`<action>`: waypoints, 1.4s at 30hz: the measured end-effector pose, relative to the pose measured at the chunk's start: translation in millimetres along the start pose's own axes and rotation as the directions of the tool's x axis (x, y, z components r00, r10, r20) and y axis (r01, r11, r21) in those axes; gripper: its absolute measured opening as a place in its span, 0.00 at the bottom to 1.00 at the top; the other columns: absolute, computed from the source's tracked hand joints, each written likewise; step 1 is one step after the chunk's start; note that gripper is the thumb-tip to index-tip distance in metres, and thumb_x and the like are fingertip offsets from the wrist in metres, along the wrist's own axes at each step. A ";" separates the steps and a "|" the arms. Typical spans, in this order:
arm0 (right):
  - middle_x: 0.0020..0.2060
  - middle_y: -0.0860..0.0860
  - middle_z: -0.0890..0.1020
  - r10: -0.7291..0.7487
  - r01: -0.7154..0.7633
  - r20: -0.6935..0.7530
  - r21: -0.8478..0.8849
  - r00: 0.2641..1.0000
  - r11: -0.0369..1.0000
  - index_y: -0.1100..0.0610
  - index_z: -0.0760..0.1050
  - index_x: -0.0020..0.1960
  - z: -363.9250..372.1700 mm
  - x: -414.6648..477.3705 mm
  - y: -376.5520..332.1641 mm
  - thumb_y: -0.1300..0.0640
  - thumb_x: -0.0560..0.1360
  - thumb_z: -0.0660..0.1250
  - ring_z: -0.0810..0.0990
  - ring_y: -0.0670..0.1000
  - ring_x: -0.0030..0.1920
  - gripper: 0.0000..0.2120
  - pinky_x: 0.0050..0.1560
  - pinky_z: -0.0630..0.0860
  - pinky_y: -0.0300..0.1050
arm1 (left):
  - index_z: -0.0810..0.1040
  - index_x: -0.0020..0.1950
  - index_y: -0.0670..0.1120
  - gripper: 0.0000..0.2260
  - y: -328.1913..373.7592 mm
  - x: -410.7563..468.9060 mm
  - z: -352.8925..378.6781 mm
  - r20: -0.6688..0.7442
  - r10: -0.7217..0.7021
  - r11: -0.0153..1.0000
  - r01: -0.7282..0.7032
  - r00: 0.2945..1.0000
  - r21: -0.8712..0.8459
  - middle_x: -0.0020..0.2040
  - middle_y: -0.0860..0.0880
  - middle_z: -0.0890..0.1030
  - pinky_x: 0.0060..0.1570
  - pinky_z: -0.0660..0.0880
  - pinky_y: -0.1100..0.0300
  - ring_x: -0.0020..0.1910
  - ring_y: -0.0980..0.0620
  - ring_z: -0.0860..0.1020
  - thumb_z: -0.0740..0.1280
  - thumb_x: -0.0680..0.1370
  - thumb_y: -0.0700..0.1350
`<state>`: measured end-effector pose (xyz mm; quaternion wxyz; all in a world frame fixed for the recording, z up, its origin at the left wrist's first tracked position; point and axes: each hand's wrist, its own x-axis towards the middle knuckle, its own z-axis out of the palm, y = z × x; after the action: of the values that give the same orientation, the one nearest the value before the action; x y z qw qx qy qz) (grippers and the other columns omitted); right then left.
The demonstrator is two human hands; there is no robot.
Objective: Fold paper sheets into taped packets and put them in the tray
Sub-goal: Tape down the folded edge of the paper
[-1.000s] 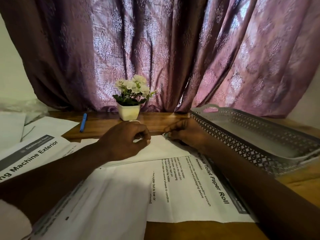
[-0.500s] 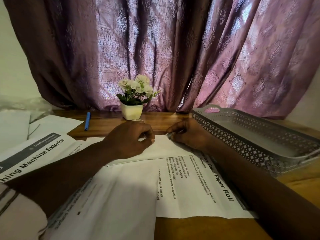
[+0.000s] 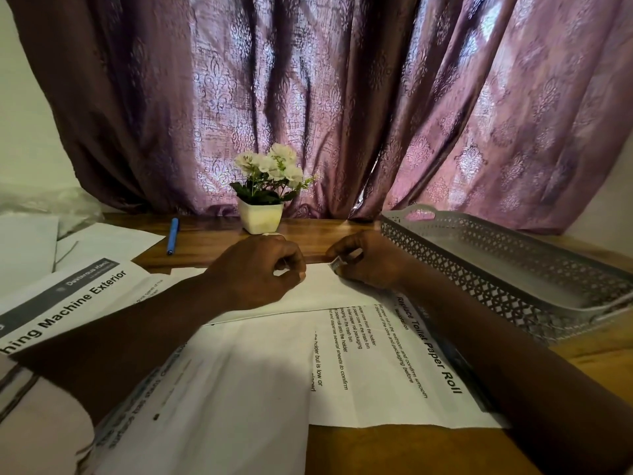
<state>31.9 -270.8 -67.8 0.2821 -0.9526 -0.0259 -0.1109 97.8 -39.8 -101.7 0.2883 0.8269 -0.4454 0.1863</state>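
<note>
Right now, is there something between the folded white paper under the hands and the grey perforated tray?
Nothing visible. The folded white paper lies left of the grey perforated tray; only the right hand, resting on the paper, and bare wooden table lie between.

Dim backlight through the curtain [image 3: 308, 97]; forearms in deep shadow; soft, bowed wide-angle edges

Counted one tray [image 3: 507, 269], one blue pen [image 3: 173, 235], one flower pot [image 3: 260, 217], two hands, several paper sheets, number hard to tell.
</note>
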 end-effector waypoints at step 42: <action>0.42 0.55 0.83 0.060 -0.029 -0.074 0.362 0.995 0.932 0.60 0.77 0.63 2.2 3.1 19.4 0.70 0.70 0.78 0.83 0.46 0.39 0.24 0.42 0.82 0.37 | 0.83 0.45 0.56 0.05 -0.4 0.5 -0.3 0.009 -0.014 0.999 0.014 1.000 -0.051 0.44 0.58 0.83 0.46 0.80 0.51 0.44 0.59 0.81 0.71 0.73 0.55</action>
<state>37.6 -286.0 -79.2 0.4553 -0.8795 -0.0121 -0.1379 98.4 -39.7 -101.2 0.3087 0.8231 -0.4455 0.1693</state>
